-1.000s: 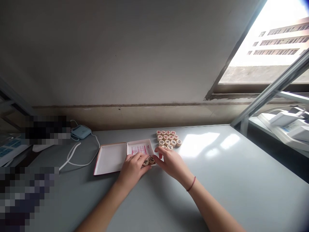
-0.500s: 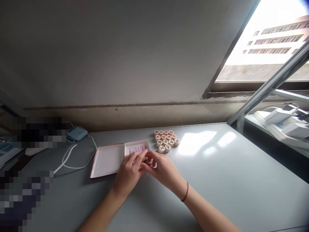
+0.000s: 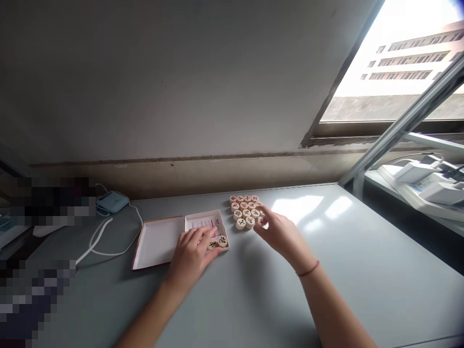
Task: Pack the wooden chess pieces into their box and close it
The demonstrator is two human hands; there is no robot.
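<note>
A shallow white box (image 3: 225,227) lies opened out, its lid part (image 3: 159,241) to the left. My left hand (image 3: 192,249) lies over the box's near part, fingers stretched, thumb apart along the near edge. Beside its fingertips, two wooden Chinese chess pieces (image 3: 222,241) with black characters sit in the box; what lies under the fingers is hidden. My right hand (image 3: 282,234) pinches a Chinese chess piece (image 3: 261,221) between thumb and fingers, at the near right of the group. That group of Chinese chess pieces (image 3: 246,213), red and black, stands in rows right of the box.
A light blue device (image 3: 113,201) with a white cable (image 3: 96,239) occupies the table's left side. Behind the grey table (image 3: 344,266) rises a wall. A metal frame (image 3: 384,140) and white devices (image 3: 427,188) stand at the right.
My right hand has moved from the box rightward to the near row of the group, with a piece in its fingers. My left hand stays at the box, uncovering two pieces.
</note>
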